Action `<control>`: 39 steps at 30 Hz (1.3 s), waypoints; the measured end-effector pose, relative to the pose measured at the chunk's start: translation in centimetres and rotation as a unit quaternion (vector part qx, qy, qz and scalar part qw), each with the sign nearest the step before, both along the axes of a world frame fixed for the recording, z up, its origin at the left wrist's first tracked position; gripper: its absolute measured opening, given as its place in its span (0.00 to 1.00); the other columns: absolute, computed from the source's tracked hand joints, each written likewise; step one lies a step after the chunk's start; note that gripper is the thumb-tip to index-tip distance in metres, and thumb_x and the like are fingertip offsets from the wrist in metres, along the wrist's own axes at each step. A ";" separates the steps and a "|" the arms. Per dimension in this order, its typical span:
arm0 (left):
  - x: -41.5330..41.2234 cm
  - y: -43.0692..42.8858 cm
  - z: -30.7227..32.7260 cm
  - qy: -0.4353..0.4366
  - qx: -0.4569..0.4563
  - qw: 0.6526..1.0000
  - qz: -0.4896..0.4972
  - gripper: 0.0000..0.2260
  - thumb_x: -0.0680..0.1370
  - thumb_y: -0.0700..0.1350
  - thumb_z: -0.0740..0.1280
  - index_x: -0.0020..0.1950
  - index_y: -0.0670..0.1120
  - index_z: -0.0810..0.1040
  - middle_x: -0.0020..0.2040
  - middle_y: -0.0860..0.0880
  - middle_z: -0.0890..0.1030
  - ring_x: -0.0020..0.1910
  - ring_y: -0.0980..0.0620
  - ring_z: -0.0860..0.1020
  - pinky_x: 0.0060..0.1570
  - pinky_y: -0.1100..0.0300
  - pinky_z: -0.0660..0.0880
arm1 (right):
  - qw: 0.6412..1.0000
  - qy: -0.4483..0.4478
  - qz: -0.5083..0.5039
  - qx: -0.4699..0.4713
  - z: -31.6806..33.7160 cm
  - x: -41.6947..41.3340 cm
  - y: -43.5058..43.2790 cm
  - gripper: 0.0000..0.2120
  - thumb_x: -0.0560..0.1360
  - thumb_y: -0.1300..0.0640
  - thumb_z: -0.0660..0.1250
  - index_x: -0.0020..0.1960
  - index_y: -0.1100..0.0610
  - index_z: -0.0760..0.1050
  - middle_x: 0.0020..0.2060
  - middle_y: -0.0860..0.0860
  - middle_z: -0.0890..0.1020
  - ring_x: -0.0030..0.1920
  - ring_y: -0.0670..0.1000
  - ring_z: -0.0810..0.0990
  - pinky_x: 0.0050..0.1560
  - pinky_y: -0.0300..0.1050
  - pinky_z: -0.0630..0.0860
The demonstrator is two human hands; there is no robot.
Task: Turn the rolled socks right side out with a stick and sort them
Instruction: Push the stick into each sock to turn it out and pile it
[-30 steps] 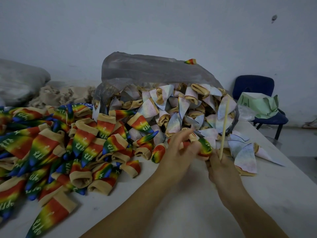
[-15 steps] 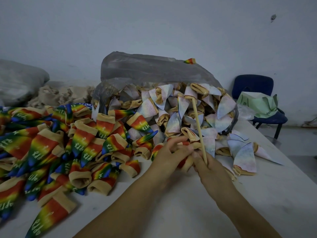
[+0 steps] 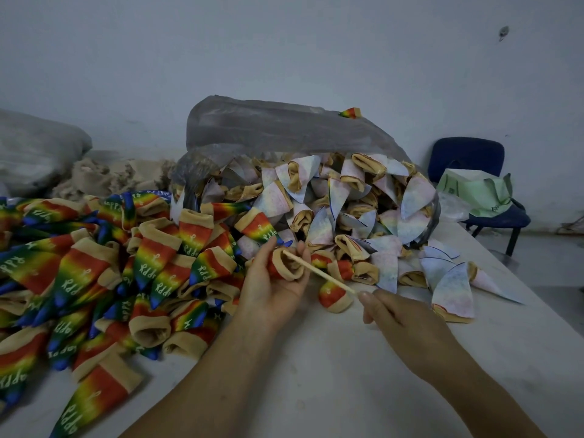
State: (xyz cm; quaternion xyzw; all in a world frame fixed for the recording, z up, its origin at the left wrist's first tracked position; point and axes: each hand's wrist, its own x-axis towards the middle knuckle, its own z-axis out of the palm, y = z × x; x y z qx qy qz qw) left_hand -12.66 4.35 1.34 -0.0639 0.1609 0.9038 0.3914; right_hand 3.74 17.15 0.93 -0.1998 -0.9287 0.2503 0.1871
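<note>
Two hands: the left hand [image 3: 271,290] and the right hand [image 3: 403,322] come in bare from the lower edge and meet near the middle of the frame
Left hand: palm up at centre, fingers and thumb curled round the held sock [image 3: 294,275], gripping it
Held sock: rainbow print with a tan cuff, its open mouth turned toward the camera, just above the left palm
Right hand: lower and right of centre; thumb and forefinger pinch the near end of the stick [image 3: 319,271], the other fingers curled loosely underneath
Stick: thin pale wood, slanting from lower right to upper left; its far tip lies at the sock's mouth, and whether it goes inside cannot be told
Loose sock [image 3: 335,300]: small, red and yellow, lying on the table just below the stick, between the two hands
Rainbow socks [image 3: 110,279]: a broad heap filling the left half, tan cuffs and white lettering showing
Pale socks [image 3: 347,203]: cone-shaped, whitish with tan cuffs, spilling from the mouth of the plastic bag [image 3: 268,128] at upper centre and onto the table at right
Table [image 3: 347,380]: whitish, bare patch under the forearms
Chair [image 3: 467,156]: dark blue, upper right, with a green bag [image 3: 474,194] on its seat
</note>
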 end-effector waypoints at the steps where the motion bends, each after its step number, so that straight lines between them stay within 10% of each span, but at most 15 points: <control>1: 0.0 0.0 0.1 -0.006 0.005 1.000 0.001 0.12 0.75 0.43 0.72 0.39 0.34 0.81 0.35 0.41 0.82 0.38 0.46 0.85 0.37 0.53 0.82 | 0.999 -0.016 -0.001 0.034 0.1 0.0 0.2 0.29 0.67 0.28 0.39 0.37 0.44 0.72 0.33 0.44 0.79 0.37 0.40 0.76 0.39 0.39 0.73; 15: 1.7 1.7 -0.8 0.121 -0.006 0.992 0.028 0.09 0.71 0.38 0.70 0.33 0.44 0.72 0.26 0.51 0.65 0.22 0.57 0.65 0.23 0.65 0.67 | 0.973 -0.070 -0.022 0.218 0.3 -0.6 -1.4 0.23 0.77 0.35 0.42 0.45 0.45 0.71 0.35 0.44 0.77 0.39 0.43 0.76 0.40 0.39 0.71; 21: 2.3 2.3 -1.0 0.171 -0.008 0.984 0.054 0.13 0.73 0.49 0.69 0.30 0.47 0.77 0.24 0.53 0.63 0.21 0.58 0.63 0.23 0.65 0.65 | 0.990 -0.023 -0.030 -0.135 -1.2 -2.1 -3.3 0.21 0.77 0.37 0.54 0.34 0.46 0.76 0.34 0.43 0.80 0.38 0.42 0.77 0.38 0.37 0.70; 25: 2.3 2.3 -1.2 0.190 -0.068 0.978 0.055 0.13 0.73 0.51 0.70 0.32 0.46 0.82 0.27 0.51 0.67 0.24 0.57 0.66 0.26 0.64 0.68 | 0.985 -0.033 -0.032 -0.166 -1.6 -2.2 -3.0 0.22 0.76 0.36 0.55 0.34 0.47 0.77 0.35 0.42 0.81 0.40 0.41 0.77 0.39 0.37 0.70; 34: 1.9 1.6 -0.3 0.165 -0.071 0.983 0.037 0.10 0.80 0.44 0.66 0.41 0.41 0.81 0.33 0.47 0.79 0.37 0.52 0.83 0.39 0.58 0.81 | 0.971 -0.012 -0.022 0.236 -0.3 -1.0 -0.9 0.14 0.82 0.48 0.50 0.58 0.45 0.73 0.44 0.45 0.75 0.46 0.49 0.72 0.45 0.46 0.72; 39: 2.1 1.0 0.0 0.180 -0.029 0.983 -0.010 0.17 0.75 0.50 0.71 0.27 0.46 0.75 0.22 0.50 0.67 0.25 0.55 0.73 0.35 0.58 0.79 | 0.943 0.093 0.041 0.318 0.6 -0.1 -0.5 0.17 0.77 0.49 0.53 0.44 0.51 0.80 0.29 0.47 0.75 0.30 0.50 0.74 0.20 0.44 0.69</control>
